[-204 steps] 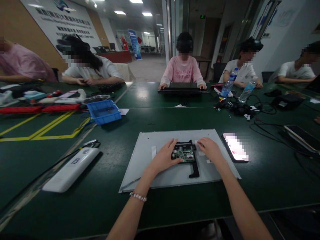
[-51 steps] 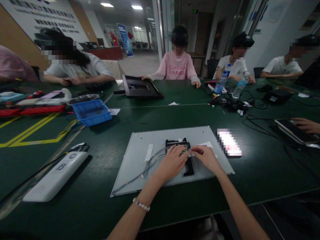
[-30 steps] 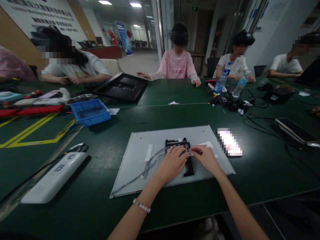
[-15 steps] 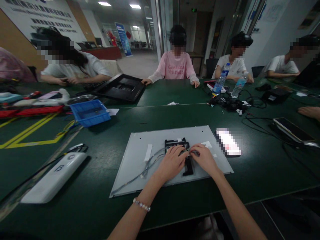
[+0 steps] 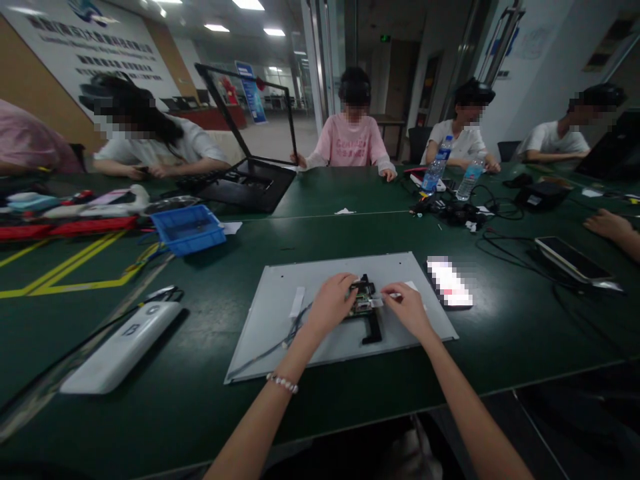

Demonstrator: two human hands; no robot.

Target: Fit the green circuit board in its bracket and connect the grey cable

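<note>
1. Centre of the action: a flat grey panel (image 5: 273,303) lies on the green worktop (image 5: 310,233), and the circuit board (image 5: 361,307) sits on it, a little right of its middle, against a black bracket (image 5: 373,331).
2. In comes the left hand (image 5: 330,303), half open, fingers bent over the board's left side; whether it grips or just rests there, I can't tell, as the palm side is hidden.
3. On the other flank, the right hand (image 5: 406,308) has thumb and forefinger almost together, right by a small pale strip (image 5: 376,303) at the board's right edge; whether they pinch it is too fine to see.
4. Grey wires (image 5: 273,351) run out from near the left wrist towards the panel's near left corner, with a white strip (image 5: 297,302) on the panel just beyond them.
5. Just off the panel's right edge, a phone (image 5: 449,283) with a bright screen; well out left, a white power bank (image 5: 125,347) and, farther back, a blue tray (image 5: 200,246).
6. Across the worktop, a person in pink holds up a thin black frame (image 5: 292,123) above a black shell (image 5: 253,184).
</note>
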